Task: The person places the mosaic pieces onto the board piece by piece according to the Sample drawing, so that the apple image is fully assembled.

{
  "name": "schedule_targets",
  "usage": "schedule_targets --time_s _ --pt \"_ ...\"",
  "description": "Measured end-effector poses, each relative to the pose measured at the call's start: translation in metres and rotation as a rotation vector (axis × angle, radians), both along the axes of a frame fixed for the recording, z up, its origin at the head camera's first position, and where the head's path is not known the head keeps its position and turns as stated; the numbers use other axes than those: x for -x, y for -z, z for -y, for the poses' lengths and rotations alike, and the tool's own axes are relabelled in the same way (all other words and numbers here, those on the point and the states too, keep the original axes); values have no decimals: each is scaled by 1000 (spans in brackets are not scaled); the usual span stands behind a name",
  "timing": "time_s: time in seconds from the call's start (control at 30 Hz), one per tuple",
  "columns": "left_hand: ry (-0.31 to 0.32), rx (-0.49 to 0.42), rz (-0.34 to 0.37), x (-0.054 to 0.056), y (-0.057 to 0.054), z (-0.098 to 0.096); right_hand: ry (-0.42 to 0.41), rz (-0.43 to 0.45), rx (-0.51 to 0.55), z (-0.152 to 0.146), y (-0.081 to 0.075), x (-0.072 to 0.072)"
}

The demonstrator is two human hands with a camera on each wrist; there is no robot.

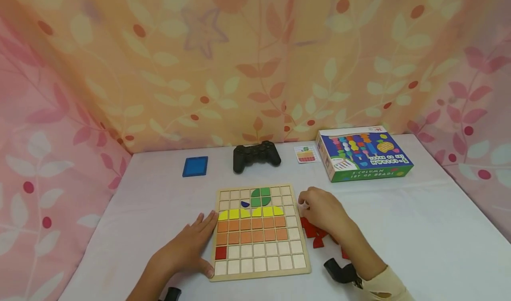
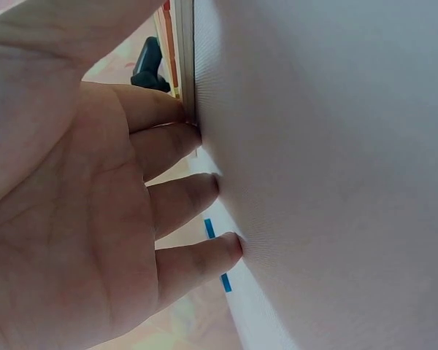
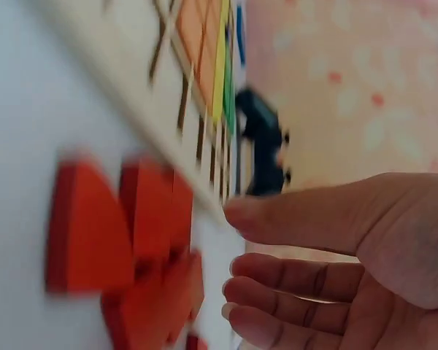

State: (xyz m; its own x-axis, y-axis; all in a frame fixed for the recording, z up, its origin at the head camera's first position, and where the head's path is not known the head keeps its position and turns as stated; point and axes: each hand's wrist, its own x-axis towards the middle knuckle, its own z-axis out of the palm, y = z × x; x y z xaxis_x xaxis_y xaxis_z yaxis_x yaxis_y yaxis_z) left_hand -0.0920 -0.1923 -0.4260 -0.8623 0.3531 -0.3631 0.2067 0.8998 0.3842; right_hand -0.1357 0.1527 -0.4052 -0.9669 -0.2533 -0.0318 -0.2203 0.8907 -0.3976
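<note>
A wooden grid board (image 1: pixel 273 263) lies on the white tabletop. It bears orange squares (image 1: pixel 251 230) in two rows, a row of yellow pieces (image 1: pixel 245 213), green pieces (image 1: pixel 261 199), a small dark blue piece (image 1: pixel 245 204) and one red square (image 1: pixel 221 252). My left hand (image 1: pixel 185 248) touches the board's left edge, thumb and fingers spread; fingertips meet the edge and cloth in the left wrist view. Beyond the right edge, my right hand (image 1: pixel 325 210) hovers by loose red pieces (image 3: pixel 91 230). In the right wrist view its thumb is stretched out, with nothing visible between thumb and fingers.
Behind the board lie a blue square tray (image 1: pixel 195 166), a black game controller (image 1: pixel 257 156) and a small picture card (image 1: pixel 307 154). A colourful box (image 1: pixel 365 153) stands at the back right. Patterned curtains (image 1: pixel 255 61) enclose the table's back and sides.
</note>
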Motion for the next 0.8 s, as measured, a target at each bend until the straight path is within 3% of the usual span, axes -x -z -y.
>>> schedule_targets --time_s 0.2,0.37,0.6,0.8 --pt "-3 -7 9 -1 1 -1 59 108 -20 -20 6 12" --pt "-3 -2 5 0 -1 -1 70 121 -5 -18 7 13" --pt "-11 -4 5 -1 -1 -2 65 75 -21 -15 8 11" --pt "-18 -4 6 -1 -2 -1 -11 -26 8 -5 4 7"
